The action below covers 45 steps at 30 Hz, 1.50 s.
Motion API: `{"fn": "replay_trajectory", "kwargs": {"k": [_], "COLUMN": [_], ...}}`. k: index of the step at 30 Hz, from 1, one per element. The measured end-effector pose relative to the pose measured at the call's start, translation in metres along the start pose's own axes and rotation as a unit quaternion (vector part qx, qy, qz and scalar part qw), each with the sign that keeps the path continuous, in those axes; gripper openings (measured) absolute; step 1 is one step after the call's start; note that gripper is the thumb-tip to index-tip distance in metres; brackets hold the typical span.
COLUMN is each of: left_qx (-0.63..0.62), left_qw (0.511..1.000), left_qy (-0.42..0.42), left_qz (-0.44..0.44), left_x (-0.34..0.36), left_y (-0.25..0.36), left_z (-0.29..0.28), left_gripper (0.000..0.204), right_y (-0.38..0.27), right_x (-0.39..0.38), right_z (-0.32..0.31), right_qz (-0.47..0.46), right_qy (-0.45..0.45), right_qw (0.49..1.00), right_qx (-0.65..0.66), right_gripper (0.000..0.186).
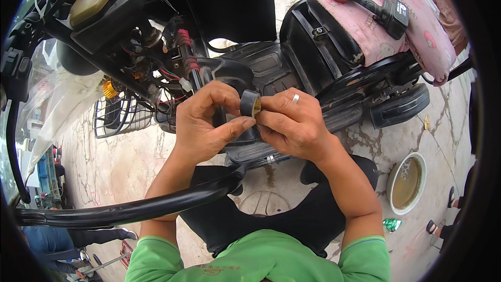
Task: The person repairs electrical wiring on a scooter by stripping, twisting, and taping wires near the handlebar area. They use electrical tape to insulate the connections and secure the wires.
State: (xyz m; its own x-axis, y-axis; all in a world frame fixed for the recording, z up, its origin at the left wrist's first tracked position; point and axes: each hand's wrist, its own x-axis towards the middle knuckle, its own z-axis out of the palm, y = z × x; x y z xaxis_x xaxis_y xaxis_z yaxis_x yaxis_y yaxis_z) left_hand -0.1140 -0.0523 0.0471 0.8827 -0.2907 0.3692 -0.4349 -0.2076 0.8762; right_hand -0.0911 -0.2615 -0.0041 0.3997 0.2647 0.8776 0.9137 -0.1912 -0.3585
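Item: black tape roll (250, 103), pinched between our left hand (206, 123) and right hand (292, 123), both clamped on it, raised near the scooter wiring (172, 78) for handy reach.

the person wears a bright green short-sleeved shirt of soft knit fabric (261, 261), seen from above at the lower edge of the view. each sleeve ends above the elbow in a narrow hem band with a thin lighter stripe and a darker line along it, plain on the right sleeve (365, 256) and on the left sleeve (148, 258). small red-orange stitched marks run across the shirt near the neckline. below the shirt are black trousers (292, 214) of smooth cloth. both forearms are bare. the right hand (292, 125) carries a plain silver metal ring (296, 98) on one finger; the left hand (206, 123) wears nothing.
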Motion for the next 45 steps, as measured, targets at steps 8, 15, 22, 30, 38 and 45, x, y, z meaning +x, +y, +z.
{"fn": "replay_trajectory", "kwargs": {"k": [8,15,22,30,38,45], "left_qx": [0.134,0.275,0.059,0.033,0.098,0.080], "left_qw": [0.973,0.922,0.978,0.988,0.987,0.994], "left_qy": [0.016,0.042,0.157,0.123,0.091,0.071], "left_qz": [0.187,0.271,0.123,0.091,0.094,0.022], "left_x": [0.007,-0.001,-0.009,-0.013,-0.013,-0.016], "left_y": [-0.022,-0.034,-0.028,-0.034,-0.030,-0.024], "left_z": [0.023,0.020,0.031,0.029,0.024,0.013], "left_gripper": [0.031,0.024,0.050,0.052,0.048,0.036], "right_y": [-0.005,0.001,0.007,0.004,0.001,0.012], "right_x": [-0.010,-0.014,-0.010,-0.016,-0.015,-0.018], "right_z": [-0.009,0.005,0.008,0.010,0.010,0.008], "right_qz": [0.374,0.395,0.316,0.344,0.381,0.385], "right_qy": [0.060,0.032,0.050,0.019,0.023,-0.014], "right_qw": [0.836,0.787,0.800,0.814,0.795,0.822], "right_qx": [0.398,0.474,0.507,0.468,0.470,0.419], "right_gripper": [0.042,0.029,0.023,0.021,0.018,0.019]}}
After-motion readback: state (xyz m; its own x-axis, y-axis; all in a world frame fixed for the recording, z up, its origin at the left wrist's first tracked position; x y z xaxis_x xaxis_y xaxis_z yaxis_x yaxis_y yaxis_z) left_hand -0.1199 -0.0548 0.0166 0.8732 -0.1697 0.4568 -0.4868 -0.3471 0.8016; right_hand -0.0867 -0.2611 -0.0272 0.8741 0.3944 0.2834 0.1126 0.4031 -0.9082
